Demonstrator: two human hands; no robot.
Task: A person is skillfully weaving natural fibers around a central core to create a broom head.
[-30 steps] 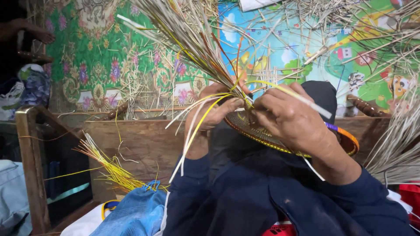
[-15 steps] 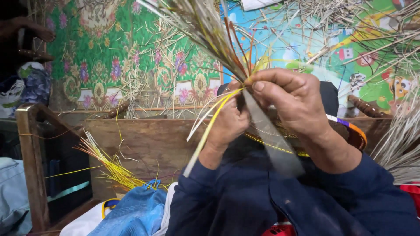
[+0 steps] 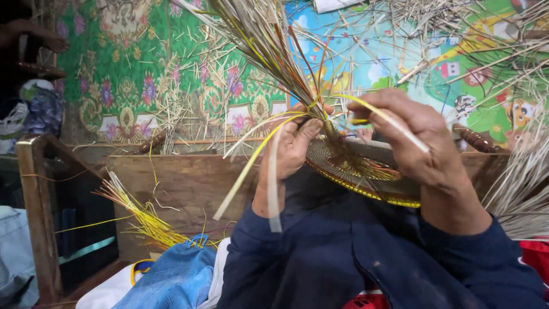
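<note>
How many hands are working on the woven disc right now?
2. The left hand grips the woven disc at its left edge; the right hand pinches a pale strip above it.

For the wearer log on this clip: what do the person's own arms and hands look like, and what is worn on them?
Both hands are bare: the left hand and right hand show no gloves, and no rings or watch can be seen. Both arms wear dark navy long sleeves reaching the wrists, the cloth plain with a few small pale specks.
</note>
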